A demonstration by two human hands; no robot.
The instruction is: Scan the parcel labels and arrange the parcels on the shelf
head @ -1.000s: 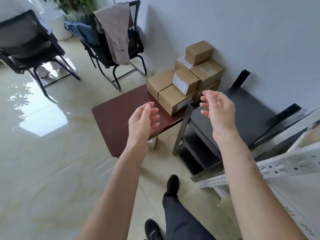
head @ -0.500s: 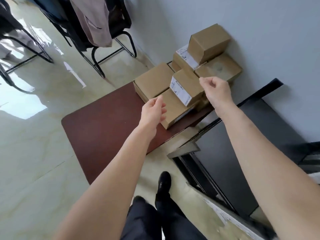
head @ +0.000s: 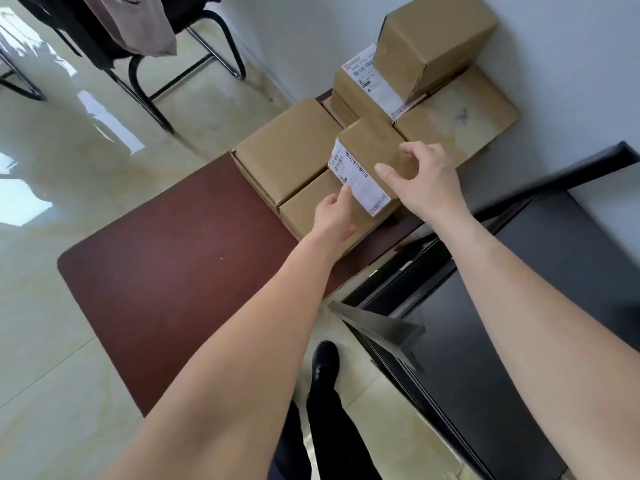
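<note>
Both hands' grip closes on the labelled parcel [head: 372,157] at frame centre: right hand [head: 426,183] curled over it, left hand [head: 334,211] touching its label; lifting carelessly could topple neighbouring parcels [head: 433,46].

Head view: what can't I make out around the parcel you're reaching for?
- Label print on the front parcel: blurred, too small.
- Parcel's near right corner: covered by the right hand.
- Left hand fingertips: contact with the label unclear.
- Top parcel: cut off by the upper edge.
- Scanner: none in view.
</note>
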